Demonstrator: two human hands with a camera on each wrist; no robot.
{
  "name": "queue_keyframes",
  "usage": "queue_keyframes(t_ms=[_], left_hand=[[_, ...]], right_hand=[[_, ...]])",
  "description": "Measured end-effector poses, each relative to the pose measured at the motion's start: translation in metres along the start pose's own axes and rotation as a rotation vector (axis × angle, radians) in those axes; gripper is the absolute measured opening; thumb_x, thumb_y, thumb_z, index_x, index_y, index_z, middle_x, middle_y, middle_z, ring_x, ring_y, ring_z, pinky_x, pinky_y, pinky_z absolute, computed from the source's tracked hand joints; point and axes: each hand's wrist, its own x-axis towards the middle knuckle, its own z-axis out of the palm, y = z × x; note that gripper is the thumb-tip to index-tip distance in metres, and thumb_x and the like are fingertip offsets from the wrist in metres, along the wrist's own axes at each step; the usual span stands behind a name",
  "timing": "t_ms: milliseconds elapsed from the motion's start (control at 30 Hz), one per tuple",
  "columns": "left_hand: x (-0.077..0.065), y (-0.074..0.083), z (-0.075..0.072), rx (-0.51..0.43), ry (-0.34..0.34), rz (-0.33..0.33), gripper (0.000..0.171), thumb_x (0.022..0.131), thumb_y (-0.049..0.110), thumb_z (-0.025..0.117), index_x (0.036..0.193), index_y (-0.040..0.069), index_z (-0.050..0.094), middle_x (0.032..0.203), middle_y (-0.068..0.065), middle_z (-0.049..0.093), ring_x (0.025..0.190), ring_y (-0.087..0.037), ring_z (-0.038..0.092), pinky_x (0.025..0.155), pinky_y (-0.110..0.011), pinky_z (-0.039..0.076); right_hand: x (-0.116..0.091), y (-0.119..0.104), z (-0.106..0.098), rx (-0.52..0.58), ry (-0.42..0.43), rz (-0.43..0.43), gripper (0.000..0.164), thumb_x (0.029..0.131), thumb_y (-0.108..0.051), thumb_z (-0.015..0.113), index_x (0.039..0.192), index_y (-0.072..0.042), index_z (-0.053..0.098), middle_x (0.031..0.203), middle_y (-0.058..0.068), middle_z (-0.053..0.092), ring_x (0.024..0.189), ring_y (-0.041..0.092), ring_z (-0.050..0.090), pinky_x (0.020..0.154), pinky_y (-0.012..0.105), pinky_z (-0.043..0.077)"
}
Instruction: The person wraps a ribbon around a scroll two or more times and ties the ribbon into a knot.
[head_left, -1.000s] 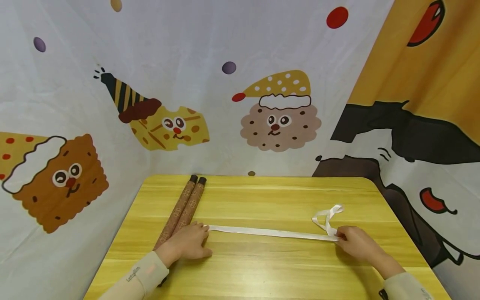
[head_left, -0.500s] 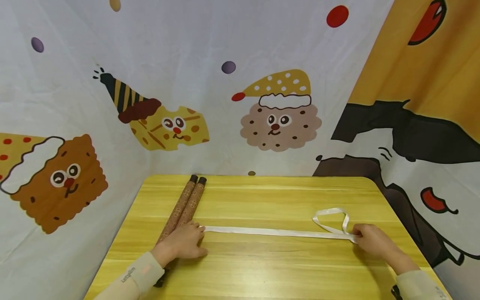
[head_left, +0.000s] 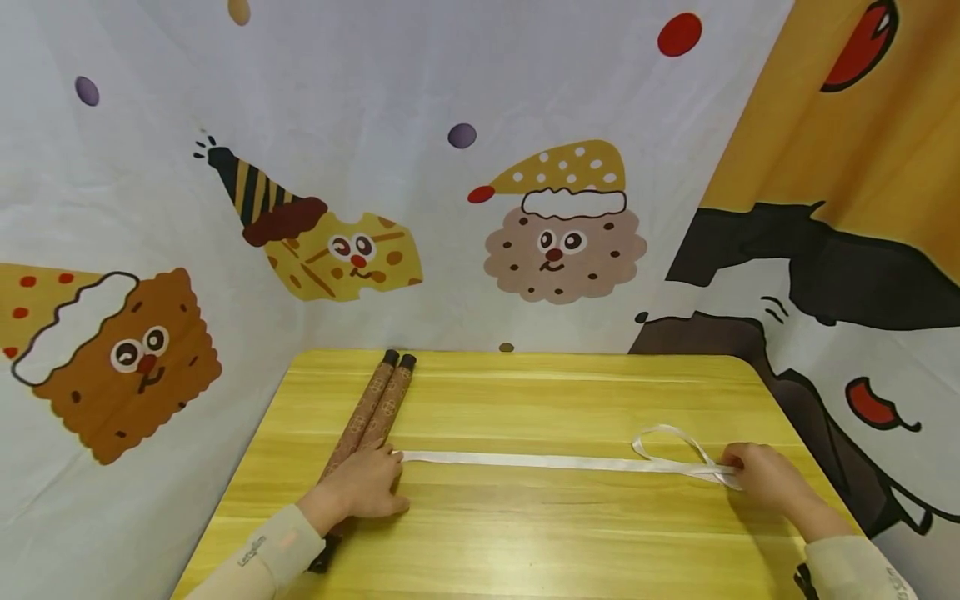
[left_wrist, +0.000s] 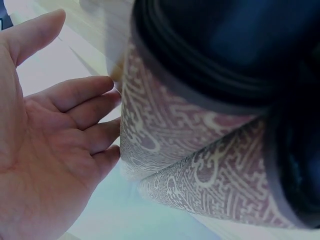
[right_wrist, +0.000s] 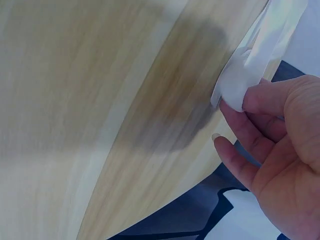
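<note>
Two brown patterned scrolls with black end caps lie side by side, slanting across the left of the table. My left hand rests over their right side. In the left wrist view its fingers extend nearly straight, with their tips right at the near scroll. A white ribbon runs taut from beside the left fingertips across to my right hand. Thumb and forefinger of that hand pinch the ribbon. A loose loop of it lies just behind the pinch.
The wood-grain table has rounded far corners. Behind it and to both sides hang white and orange cloth walls printed with cartoon biscuits and cheese. A dark cord shows at the right sleeve.
My right hand has moved to the right with the ribbon, lengthening the straight stretch, and the loose loop has shifted and flattened. My left hand has shifted slightly left, still at the scrolls.
</note>
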Motion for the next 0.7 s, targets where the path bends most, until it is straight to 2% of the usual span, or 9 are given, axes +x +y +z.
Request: queue_keyframes(t_ms=[233, 433, 567, 700], left_hand=[[0.0, 0.001, 0.001, -0.018, 0.018, 0.001, 0.036, 0.078, 0.047, 0.067, 0.081, 0.011, 0.069, 0.121, -0.022, 0.059, 0.115, -0.041, 0.047, 0.107, -0.054, 0.026], [-0.002, 0.001, 0.004, 0.002, 0.022, -0.004, 0.039, 0.079, 0.045, 0.067, 0.088, 0.008, 0.07, 0.123, -0.022, 0.058, 0.117, -0.042, 0.044, 0.108, -0.054, 0.025], [-0.005, 0.002, 0.003, 0.006, 0.032, 0.0, 0.036, 0.078, 0.042, 0.068, 0.085, 0.007, 0.07, 0.121, -0.022, 0.059, 0.117, -0.042, 0.044, 0.107, -0.055, 0.025], [-0.008, 0.003, 0.0, 0.0, 0.048, 0.015, 0.028, 0.077, 0.039, 0.07, 0.067, 0.013, 0.065, 0.117, -0.021, 0.062, 0.115, -0.04, 0.047, 0.107, -0.056, 0.026]], right_hand=[[-0.002, 0.005, -0.004, -0.049, 0.03, 0.035, 0.02, 0.073, 0.006, 0.059, 0.086, -0.007, 0.066, 0.083, 0.011, 0.066, 0.071, 0.026, 0.057, 0.063, 0.049, 0.049], [-0.003, -0.016, -0.003, -0.025, 0.105, 0.006, 0.019, 0.077, 0.003, 0.064, 0.095, 0.0, 0.067, 0.095, 0.02, 0.066, 0.083, 0.035, 0.06, 0.068, 0.053, 0.051], [0.0, -0.04, 0.009, 0.013, 0.138, -0.074, 0.017, 0.079, -0.001, 0.067, 0.097, -0.001, 0.067, 0.097, 0.015, 0.065, 0.085, 0.032, 0.06, 0.068, 0.049, 0.052], [0.004, -0.06, 0.026, 0.003, 0.242, -0.266, 0.021, 0.074, -0.001, 0.073, 0.094, -0.005, 0.068, 0.094, 0.008, 0.066, 0.087, 0.026, 0.059, 0.069, 0.046, 0.053]])
